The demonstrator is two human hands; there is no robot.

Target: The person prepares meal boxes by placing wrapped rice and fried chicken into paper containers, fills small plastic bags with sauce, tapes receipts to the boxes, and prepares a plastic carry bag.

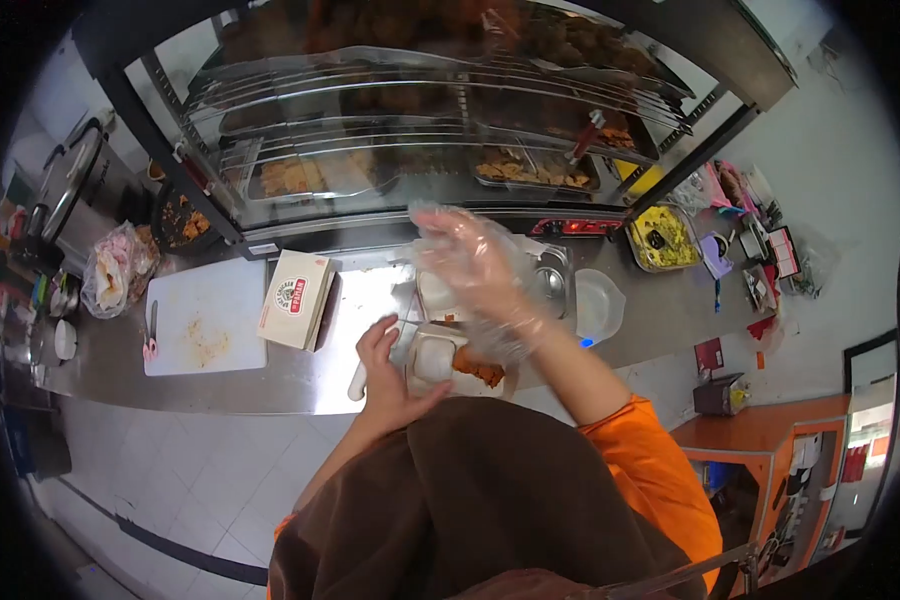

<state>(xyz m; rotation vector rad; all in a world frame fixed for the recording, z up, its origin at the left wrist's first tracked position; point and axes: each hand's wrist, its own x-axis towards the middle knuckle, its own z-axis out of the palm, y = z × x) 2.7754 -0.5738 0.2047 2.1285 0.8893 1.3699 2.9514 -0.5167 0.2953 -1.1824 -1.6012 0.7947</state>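
Box [513, 383]: it lies open by the front edge of the surface [360, 275], near the middle of that edge. From my remote seat, I see its long axis run left to right, roughly along the edge, with a mound of rice [432, 358] at the left end and fried chicken [478, 367] at the right. The box is pale and shallow; the rice is white, smooth and rounded, the chicken orange-brown and rough. The surface is shiny metal.

My view has the two hands apart. The left hand [395, 385] is bare, at the box's left end, fingers spread toward the back edge, thumb stretched along the near rim; I cannot tell how firmly it grips. The right hand [470, 260], in a clear, crinkled glove, is raised above and behind the box, slightly blurred, fingers extended toward the back left, nothing visible in them. Left of the hands stands a closed card carton [298, 300], beside a smooth, crumb-stained white board [208, 318].
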